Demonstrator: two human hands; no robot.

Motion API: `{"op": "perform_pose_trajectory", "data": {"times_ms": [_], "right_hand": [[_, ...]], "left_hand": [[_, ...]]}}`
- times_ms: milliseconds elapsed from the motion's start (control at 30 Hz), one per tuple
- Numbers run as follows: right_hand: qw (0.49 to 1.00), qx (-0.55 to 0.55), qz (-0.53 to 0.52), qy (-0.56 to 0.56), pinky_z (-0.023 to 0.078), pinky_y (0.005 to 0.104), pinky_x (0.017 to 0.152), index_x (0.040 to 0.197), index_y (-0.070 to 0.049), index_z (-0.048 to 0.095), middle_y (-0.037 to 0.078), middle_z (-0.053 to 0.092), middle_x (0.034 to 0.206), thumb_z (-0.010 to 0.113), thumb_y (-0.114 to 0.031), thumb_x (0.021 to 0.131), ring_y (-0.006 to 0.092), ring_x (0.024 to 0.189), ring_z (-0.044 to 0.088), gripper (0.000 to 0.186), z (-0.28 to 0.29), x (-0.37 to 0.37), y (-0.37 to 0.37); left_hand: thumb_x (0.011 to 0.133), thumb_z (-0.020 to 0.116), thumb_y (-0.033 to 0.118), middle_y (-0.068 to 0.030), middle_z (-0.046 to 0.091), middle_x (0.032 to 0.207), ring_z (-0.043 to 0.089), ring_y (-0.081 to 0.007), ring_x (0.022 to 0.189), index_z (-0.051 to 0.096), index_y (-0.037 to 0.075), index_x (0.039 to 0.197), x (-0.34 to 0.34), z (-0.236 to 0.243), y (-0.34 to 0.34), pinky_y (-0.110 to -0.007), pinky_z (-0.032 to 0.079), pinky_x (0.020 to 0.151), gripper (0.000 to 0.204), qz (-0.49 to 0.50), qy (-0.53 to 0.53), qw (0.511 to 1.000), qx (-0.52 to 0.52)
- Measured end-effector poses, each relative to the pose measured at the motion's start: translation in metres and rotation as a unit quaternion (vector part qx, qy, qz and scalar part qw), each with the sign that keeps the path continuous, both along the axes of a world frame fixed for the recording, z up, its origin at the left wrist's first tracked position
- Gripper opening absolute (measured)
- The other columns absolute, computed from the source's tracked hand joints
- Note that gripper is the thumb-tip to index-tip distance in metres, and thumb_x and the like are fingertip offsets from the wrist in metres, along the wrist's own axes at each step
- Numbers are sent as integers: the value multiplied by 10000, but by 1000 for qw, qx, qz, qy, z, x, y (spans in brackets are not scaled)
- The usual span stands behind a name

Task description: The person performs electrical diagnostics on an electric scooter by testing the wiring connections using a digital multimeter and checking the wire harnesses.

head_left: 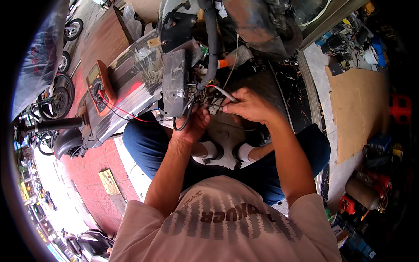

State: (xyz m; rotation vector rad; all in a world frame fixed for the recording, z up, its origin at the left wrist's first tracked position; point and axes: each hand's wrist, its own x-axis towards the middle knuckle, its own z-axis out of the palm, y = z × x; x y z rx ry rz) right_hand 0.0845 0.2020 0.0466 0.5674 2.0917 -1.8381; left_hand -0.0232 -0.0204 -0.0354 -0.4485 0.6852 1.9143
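My left hand (194,126) is palm up with fingers curled under a pale wire connector (214,109), beside a black cable loop (188,117). My right hand (252,106) pinches close to the same connector. A grey rod-like piece (226,93), with a red wire at its far end, runs into the right hand's fingers. Whether it is a probe or a sleeved cable I cannot make out. Just beyond the hands are a dusty grey box (176,83) and a thick black hose (211,56). An orange-cased multimeter (99,87) lies to the left, its red lead (120,110) running toward the left hand.
The multimeter rests on a grey ribbed surface (131,91). A worn rounded machine part (257,30) stands ahead. On the right are a cardboard sheet (355,113), a cylindrical tank (362,192) and cluttered parts (349,43). Wheels (59,96) and red paving (91,174) are at left.
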Motion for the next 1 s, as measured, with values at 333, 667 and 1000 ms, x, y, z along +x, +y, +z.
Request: {"op": "perform_pose_trajectory", "data": {"times_ms": [333, 667, 1000], "right_hand": [[998, 51, 47, 1, 516, 316, 606, 880, 37, 702, 111, 676, 615, 686, -226, 821, 172, 575, 660, 270, 20, -2, 5], [996, 67, 53, 4, 525, 334, 626, 886, 37, 704, 115, 672, 612, 686, -243, 828, 186, 587, 669, 287, 24, -1, 4], [995, 76, 60, 1, 536, 339, 622, 870, 36, 705, 120, 674, 618, 668, -240, 836, 200, 583, 679, 281, 31, -1, 2]], "left_hand": [[968, 616, 145, -109, 713, 1005, 692, -201, 854, 623, 32, 1119, 0, 0, 1, -348, 601, 780, 188, 6, 2, 1000, 8], [983, 597, 137, -111, 714, 1056, 698, -209, 875, 618, 28, 1140, -1, -7, 0, -361, 597, 797, 192, 0, -19, 1000, 17], [974, 610, 132, -107, 713, 1047, 702, -216, 891, 623, 34, 1137, 1, 1, 0, -376, 598, 807, 191, -7, -3, 1000, 21]]}}
